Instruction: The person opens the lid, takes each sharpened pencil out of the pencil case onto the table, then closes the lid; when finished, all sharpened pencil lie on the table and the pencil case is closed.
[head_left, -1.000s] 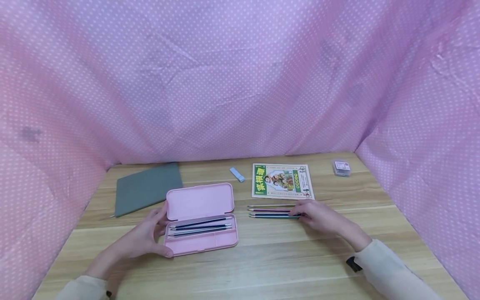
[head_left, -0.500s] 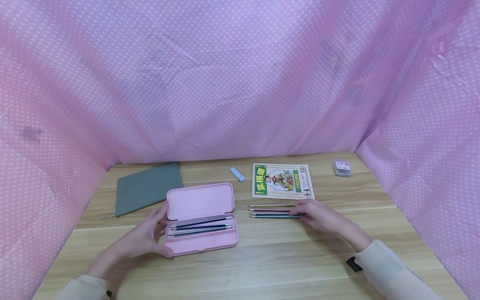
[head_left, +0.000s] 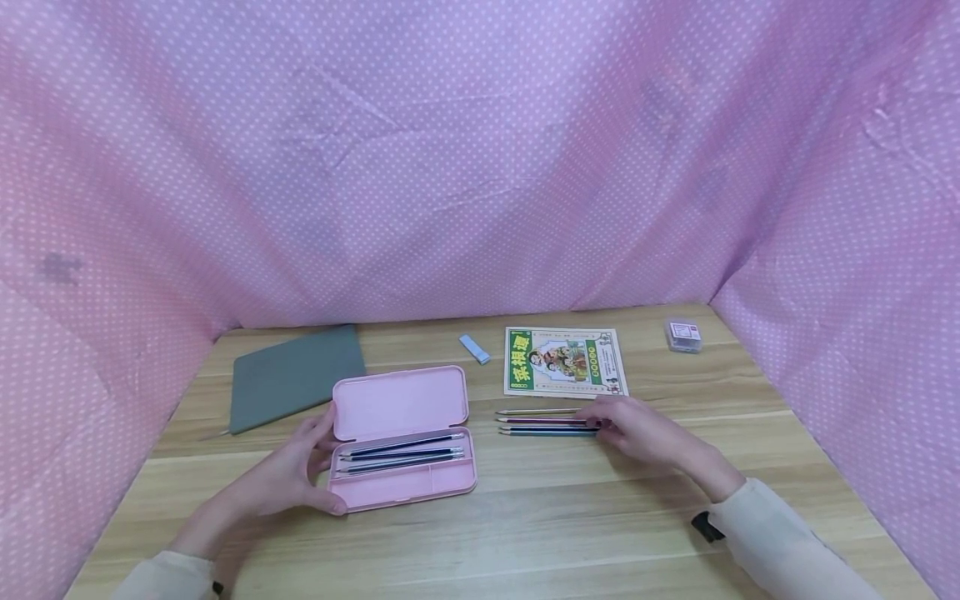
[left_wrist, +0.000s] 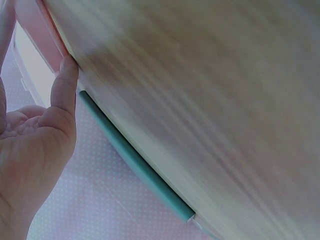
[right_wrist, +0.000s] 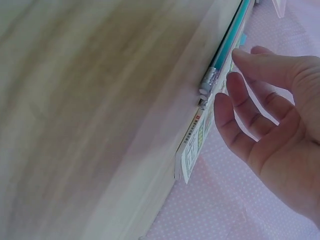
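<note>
An open pink pencil case (head_left: pixel 397 492) lies left of centre in the head view, its lid (head_left: pixel 401 404) folded back. Several dark pencils (head_left: pixel 401 464) lie in its long compartment. My left hand (head_left: pixel 277 475) holds the case by its left side, thumb at the front corner and fingers by the lid. To the right, several pencils (head_left: pixel 543 422) lie side by side on the table, gold, maroon and teal among them. Over their right ends is my right hand (head_left: pixel 637 433), fingertips right at them. The right wrist view shows its fingers (right_wrist: pixel 240 120) loosely bent beside the pencils' eraser ends (right_wrist: pixel 207 82).
Behind the pencils lies a printed booklet (head_left: pixel 566 362). A small light-blue strip-shaped item (head_left: pixel 475 349) sits behind the case, and a grey-green notebook (head_left: pixel 296 375) at the back left. A small clear box (head_left: pixel 683 336) stands far right. Pink dotted cloth (head_left: pixel 480 167) surrounds the table.
My right fingertips have shifted slightly back across the pencils, from the teal one toward the maroon and gold ones. The left hand and the case have not moved.
</note>
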